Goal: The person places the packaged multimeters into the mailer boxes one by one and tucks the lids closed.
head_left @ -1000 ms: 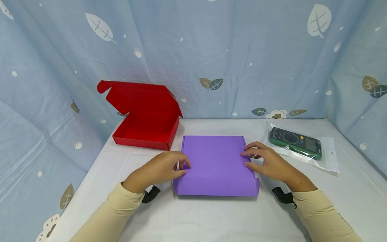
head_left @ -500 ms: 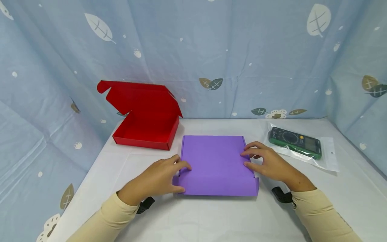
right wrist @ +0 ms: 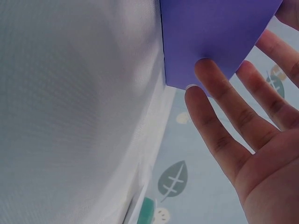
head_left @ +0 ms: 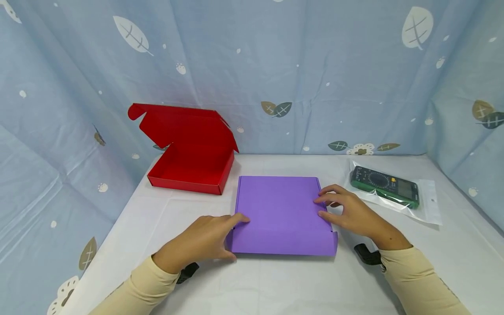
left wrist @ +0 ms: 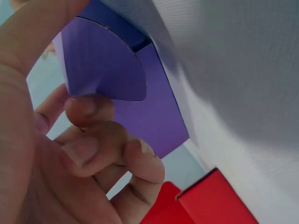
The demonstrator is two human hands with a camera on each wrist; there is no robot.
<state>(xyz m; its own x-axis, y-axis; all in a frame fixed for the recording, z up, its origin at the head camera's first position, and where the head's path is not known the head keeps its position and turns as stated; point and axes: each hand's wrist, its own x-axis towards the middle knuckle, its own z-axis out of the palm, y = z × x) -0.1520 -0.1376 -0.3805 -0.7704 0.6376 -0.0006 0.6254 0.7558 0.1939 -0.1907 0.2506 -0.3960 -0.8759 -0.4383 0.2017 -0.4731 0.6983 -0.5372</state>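
Note:
A flat purple cardboard box [head_left: 281, 210] lies on the white table, its lid down and the lid's front flap sloping outward. At its front left corner my left hand [head_left: 201, 238] has the index finger on the lid and the thumb low by the front flap. In the left wrist view, loosely bent fingers [left wrist: 88, 109] touch the rounded purple side flap [left wrist: 105, 60]. My right hand [head_left: 352, 212] rests along the right edge; in the right wrist view, nearly straight fingers [right wrist: 210, 121] touch the box's side wall [right wrist: 210, 42].
An open red box [head_left: 193, 164] stands at the back left, lid raised. At the back right lies a green and black multimeter [head_left: 386, 186] in a clear plastic bag [head_left: 429, 197]. A blue leaf-printed curtain [head_left: 291, 65] hangs behind and beside the white table [head_left: 275, 284].
My left hand has moved toward the front along the left edge, its thumb dropping from the lid's left side to below the front corner. The right hand and the box stay in place.

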